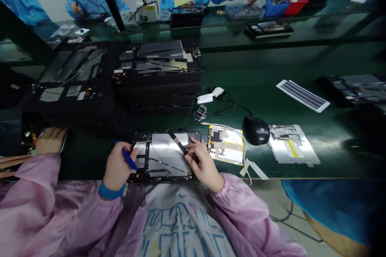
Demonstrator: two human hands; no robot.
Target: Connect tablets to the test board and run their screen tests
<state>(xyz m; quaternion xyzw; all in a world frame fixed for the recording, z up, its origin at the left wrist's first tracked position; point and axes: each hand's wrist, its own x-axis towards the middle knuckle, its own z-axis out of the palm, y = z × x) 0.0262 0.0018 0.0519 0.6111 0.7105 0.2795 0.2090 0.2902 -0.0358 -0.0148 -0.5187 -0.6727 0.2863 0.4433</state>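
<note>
An opened tablet (169, 152), its silvery inside facing up, lies at the table's front edge before me. My left hand (117, 166) is at its left end, closed around a blue stick-like tool (129, 158); the tool's exact kind is unclear. Over the tablet's right part, my right hand (205, 166) has its fingers bent at the lower end of a black flex cable (177, 141) and appears to pinch it. The cable slants across the silvery plate. Right of the tablet lies a yellow-edged part (226, 144) with a white cable (245, 148) along it.
Stacks of opened tablets (157, 88) stand behind on the left. A black mouse (256, 130), a silvery panel (291, 144) and a label sheet (303, 95) lie to the right. At far left is a co-worker's hand (50, 140); people in blue sit opposite.
</note>
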